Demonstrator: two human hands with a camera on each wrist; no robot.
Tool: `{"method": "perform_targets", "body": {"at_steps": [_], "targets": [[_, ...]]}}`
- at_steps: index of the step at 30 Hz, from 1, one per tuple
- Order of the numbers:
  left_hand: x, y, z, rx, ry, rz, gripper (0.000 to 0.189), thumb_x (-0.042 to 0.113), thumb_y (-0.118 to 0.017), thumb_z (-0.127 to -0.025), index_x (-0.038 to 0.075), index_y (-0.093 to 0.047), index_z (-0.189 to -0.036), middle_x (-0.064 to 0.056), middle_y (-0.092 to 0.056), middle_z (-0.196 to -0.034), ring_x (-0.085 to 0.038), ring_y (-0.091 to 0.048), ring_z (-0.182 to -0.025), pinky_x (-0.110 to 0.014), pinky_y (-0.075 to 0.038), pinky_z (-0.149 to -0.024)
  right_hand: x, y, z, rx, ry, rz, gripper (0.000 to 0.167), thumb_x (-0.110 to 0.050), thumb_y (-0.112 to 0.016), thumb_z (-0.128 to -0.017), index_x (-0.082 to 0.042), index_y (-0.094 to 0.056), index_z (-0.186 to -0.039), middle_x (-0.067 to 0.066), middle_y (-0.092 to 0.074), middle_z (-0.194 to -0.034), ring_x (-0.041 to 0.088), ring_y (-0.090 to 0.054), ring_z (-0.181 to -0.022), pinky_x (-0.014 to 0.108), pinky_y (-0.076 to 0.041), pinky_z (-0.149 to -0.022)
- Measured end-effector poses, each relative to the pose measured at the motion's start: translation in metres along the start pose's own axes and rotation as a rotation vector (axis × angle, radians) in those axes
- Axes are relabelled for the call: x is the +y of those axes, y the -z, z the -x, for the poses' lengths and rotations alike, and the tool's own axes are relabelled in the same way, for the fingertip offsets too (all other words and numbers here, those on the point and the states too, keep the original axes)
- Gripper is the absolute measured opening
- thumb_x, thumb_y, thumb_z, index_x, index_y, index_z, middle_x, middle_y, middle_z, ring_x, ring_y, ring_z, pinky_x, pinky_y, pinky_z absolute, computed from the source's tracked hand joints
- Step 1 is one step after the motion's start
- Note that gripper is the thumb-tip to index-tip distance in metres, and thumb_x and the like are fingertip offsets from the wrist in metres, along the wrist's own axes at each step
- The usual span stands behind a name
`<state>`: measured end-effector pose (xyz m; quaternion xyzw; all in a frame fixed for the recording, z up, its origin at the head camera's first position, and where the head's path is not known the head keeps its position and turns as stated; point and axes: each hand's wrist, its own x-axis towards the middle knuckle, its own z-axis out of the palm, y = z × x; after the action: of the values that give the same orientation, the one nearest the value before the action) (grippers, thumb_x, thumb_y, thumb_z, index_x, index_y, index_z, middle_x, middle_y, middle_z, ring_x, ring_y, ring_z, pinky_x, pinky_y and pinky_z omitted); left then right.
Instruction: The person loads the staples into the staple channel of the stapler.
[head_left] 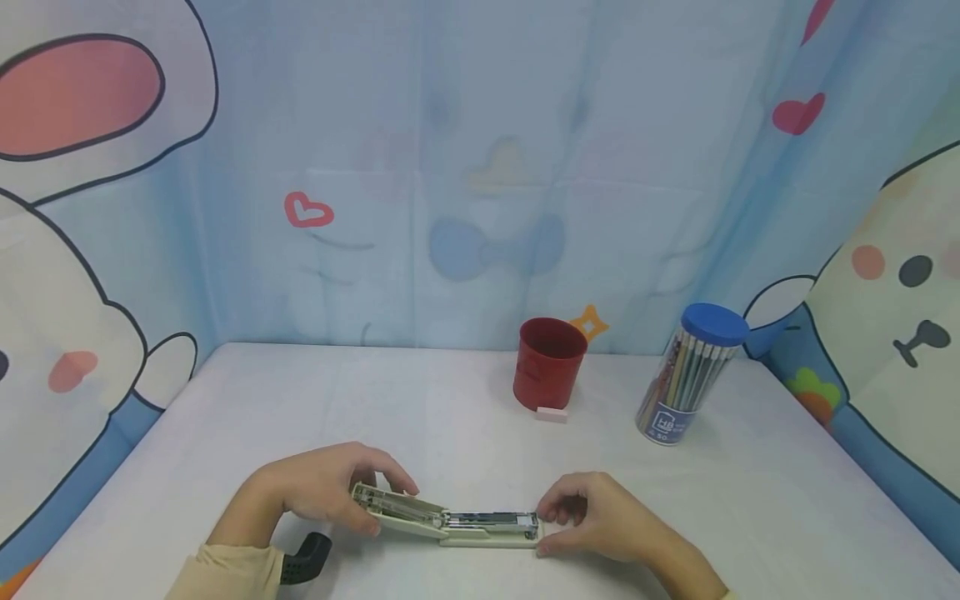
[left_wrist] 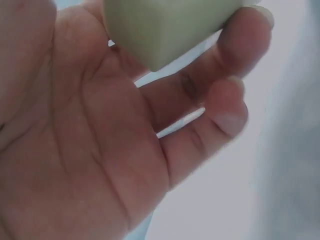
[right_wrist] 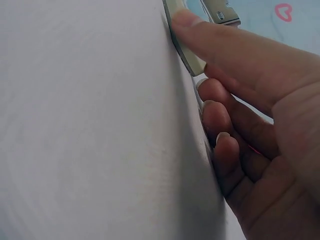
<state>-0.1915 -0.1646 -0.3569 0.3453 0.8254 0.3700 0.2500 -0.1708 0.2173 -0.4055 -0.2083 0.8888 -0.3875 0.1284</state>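
Note:
A pale green stapler lies on the white table, its top arm swung back to the left and its metal staple channel exposed. My left hand grips the raised top arm between thumb and fingers. In the left wrist view the end of that arm sits against the curled fingers. My right hand pinches the right end of the base. The right wrist view has the thumb pressed on the base, with the other fingers curled beside it near the tabletop.
Behind the stapler stands a red cup, with a small pink block at its foot. A clear tub of pencils with a blue lid stands to the right. A printed cloth hangs behind the white table.

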Motion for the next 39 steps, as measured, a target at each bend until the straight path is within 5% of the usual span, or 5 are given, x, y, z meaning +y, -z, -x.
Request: {"method": "perform_targets", "body": {"at_steps": [12,21,31,39], "targets": [[0.012,-0.004,-0.007,0.145,-0.089,0.028,0.051,0.019,-0.079,-0.083,0.024,-0.066,-0.132,0.010,-0.070,-0.105,-0.013,-0.065,-0.098,-0.033,-0.049,-0.088,0.002,-0.001,0.000,0.003,-0.004,-0.024,0.029,-0.030,-0.093,-0.070,-0.022,-0.077,-0.092,-0.006,-0.063,-0.080,0.014,-0.055,-0.075,0.025,-0.045,-0.064],[0.018,-0.018,-0.023,0.319,-0.221,0.008,0.052,0.030,-0.085,-0.081,0.035,-0.066,-0.130,0.015,-0.068,-0.111,-0.014,-0.063,-0.098,-0.052,-0.050,-0.088,0.001,-0.001,0.000,0.001,-0.014,-0.032,0.028,-0.030,-0.093,-0.070,-0.021,-0.077,-0.092,-0.005,-0.062,-0.080,0.015,-0.054,-0.075,0.025,-0.045,-0.063],[0.033,-0.051,-0.052,0.385,-0.312,0.106,0.049,0.025,-0.081,-0.086,0.029,-0.061,-0.130,0.008,-0.074,-0.102,-0.011,-0.071,-0.087,-0.033,-0.055,-0.081,0.004,0.000,0.000,0.002,0.010,-0.018,0.028,-0.032,-0.093,-0.070,-0.022,-0.077,-0.091,-0.006,-0.063,-0.079,0.013,-0.055,-0.073,0.025,-0.045,-0.063],[0.036,-0.074,-0.072,0.435,-0.401,-0.032,0.028,0.023,-0.080,-0.087,0.023,-0.068,-0.113,0.010,-0.073,-0.105,-0.001,-0.067,-0.095,-0.023,-0.054,-0.079,0.004,-0.002,-0.001,0.002,0.004,-0.018,0.029,-0.034,-0.093,-0.070,-0.024,-0.076,-0.091,-0.008,-0.064,-0.080,0.015,-0.056,-0.075,0.026,-0.047,-0.064]]}}
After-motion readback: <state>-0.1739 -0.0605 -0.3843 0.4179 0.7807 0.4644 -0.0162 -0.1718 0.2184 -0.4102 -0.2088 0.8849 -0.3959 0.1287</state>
